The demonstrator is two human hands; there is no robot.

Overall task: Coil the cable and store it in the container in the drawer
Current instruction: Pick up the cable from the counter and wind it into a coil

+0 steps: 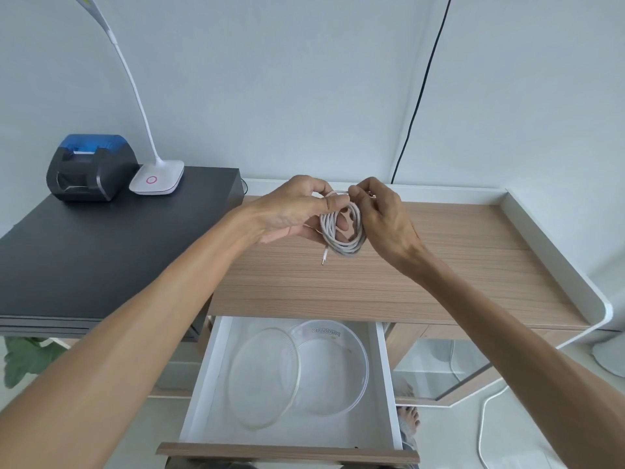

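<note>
Above the desk (389,286), both hands (297,211) (385,218) pinch the coiled cable (343,231), well clear of the open drawer (287,451).

Pale wall (304,79), wooden desk (439,265), black cabinet (84,248), possibly tiled floor (449,434)

lamp (135,93) head cut off; container (333,363) lettering unreadable.

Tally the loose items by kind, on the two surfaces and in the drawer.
Cables: 1, coiled cable held in both hands
Containers: 1, clear container in the drawer
Lids: 1, lid leaning on it
Lamps: 1, desk lamp
Printers: 1, printer
Total: 5
</note>
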